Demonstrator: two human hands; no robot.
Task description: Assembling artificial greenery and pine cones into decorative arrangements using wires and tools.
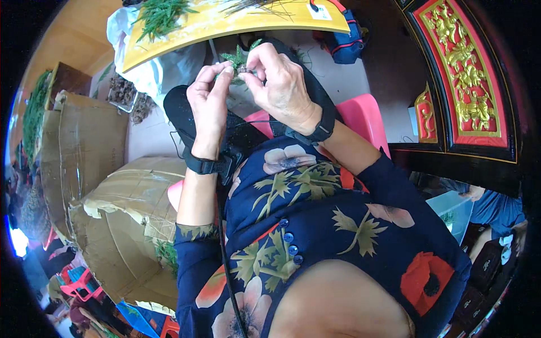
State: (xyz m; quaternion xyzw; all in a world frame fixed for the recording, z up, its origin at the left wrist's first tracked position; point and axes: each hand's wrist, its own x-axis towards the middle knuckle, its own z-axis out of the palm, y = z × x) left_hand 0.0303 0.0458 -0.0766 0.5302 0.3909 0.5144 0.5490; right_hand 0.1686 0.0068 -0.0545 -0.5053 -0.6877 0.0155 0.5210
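My left hand (pixel 208 104) and my right hand (pixel 282 84) meet in front of my chest, fingertips pinched together on a small green plant sprig (pixel 236 61) with spiky leaves. Both thumbs and forefingers press on its base, where a small dark piece sits between them. Each wrist wears a black band with a thin cable running down. Beyond the hands lies a yellow table top (pixel 225 25) with loose green sprigs (pixel 160 17) on it.
Open cardboard boxes (pixel 112 186) stand at my left, one with green sprigs inside. A pink plastic chair (pixel 363 115) is under me. A blue bag (pixel 346 42) lies on the floor at the back. A carved red and gold panel (pixel 468 73) stands at the right.
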